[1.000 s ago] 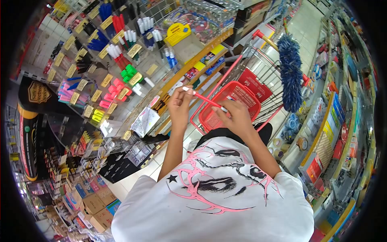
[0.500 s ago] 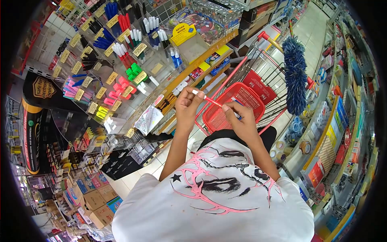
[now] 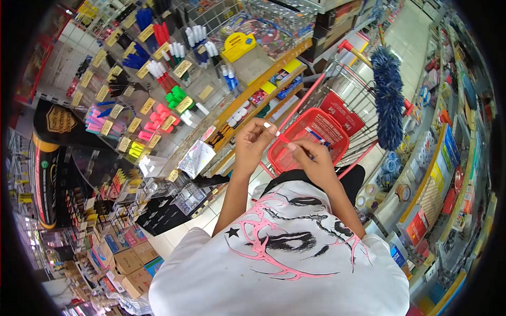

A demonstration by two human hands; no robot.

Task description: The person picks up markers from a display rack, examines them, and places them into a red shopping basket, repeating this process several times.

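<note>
A red marker with a white cap [image 3: 270, 128] spans the space between my hands above a red basket [image 3: 345, 150]. My left hand [image 3: 253, 147] pinches the white-capped end between thumb and fingers. My right hand [image 3: 314, 159] is closed on the red end, and its fingers partly hide it. Whether the cap is seated or pulled off I cannot tell. Blue-and-white pens [image 3: 319, 138] lie in the basket just beyond my right hand.
The basket sits in a shopping cart [image 3: 363, 84] with a blue fluffy duster [image 3: 387, 100] on its right side. Marker racks with price tags [image 3: 184, 104] rise at the left. Stocked shelves [image 3: 421, 210] line the right. Cardboard boxes [image 3: 136, 282] stand lower left.
My hands have come closer together, the left one shifting right. Less of the marker shows between them. The pens in the basket are more visible, and the view has shifted slightly.
</note>
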